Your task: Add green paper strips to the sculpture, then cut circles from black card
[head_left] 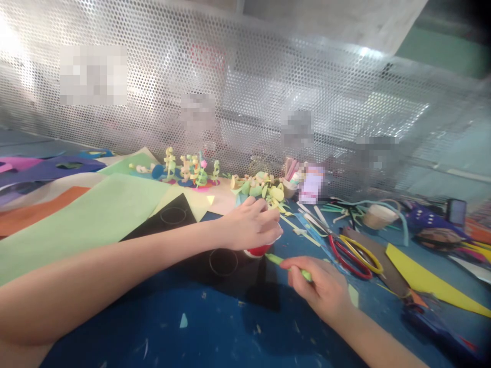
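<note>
A red object (259, 250) is gripped from above by the left hand (251, 224), on black paper (238, 276) near the middle of the blue bench (215, 332). A green strip (276, 260) is pinched in the closed right hand (324, 287), its tip just beside the red object. Scissors (355, 253) lie further toward the right edge.

Scissors (355, 254) right of right hand (324, 289)

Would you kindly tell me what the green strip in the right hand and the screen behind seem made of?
Green strip in the right hand: probably paper or thin foam, matte, flat and narrow. Screen: likely perforated sheet metal, silvery, with a dull shine and even rows of holes.
</note>
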Motion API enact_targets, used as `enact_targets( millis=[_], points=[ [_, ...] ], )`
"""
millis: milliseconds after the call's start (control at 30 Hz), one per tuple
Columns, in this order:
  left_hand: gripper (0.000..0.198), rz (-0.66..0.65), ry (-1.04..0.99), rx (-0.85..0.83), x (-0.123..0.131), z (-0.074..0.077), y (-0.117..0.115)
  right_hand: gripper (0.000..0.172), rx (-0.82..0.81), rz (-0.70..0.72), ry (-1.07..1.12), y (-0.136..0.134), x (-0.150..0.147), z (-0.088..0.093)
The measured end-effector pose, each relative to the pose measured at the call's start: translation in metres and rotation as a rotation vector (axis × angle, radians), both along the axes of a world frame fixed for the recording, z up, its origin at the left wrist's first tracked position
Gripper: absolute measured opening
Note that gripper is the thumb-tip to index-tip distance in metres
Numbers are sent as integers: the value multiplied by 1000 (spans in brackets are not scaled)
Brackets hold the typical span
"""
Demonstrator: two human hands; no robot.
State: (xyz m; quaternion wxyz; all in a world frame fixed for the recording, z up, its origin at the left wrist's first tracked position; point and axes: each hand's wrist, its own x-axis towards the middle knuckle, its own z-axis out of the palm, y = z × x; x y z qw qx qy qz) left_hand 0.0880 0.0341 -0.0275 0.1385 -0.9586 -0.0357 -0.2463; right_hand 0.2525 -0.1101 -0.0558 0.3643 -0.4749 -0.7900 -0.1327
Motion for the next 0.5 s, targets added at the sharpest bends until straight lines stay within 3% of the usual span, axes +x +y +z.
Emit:
enact_targets(
  millis=[133,333,400,500],
  points=[
    [28,5,5,-18,0,1,-1,15,25,18,-14,-3,-1,0],
    [27,5,9,-50,0,2,-2,13,-68,26,-16,-7,-1,1],
    [27,10,9,-52,0,2,-2,15,-109,-5,66,-8,-3,0],
    [27,20,14,-50,0,2,-3,25,-227,-116,371,-6,-4,1]
  ],
)
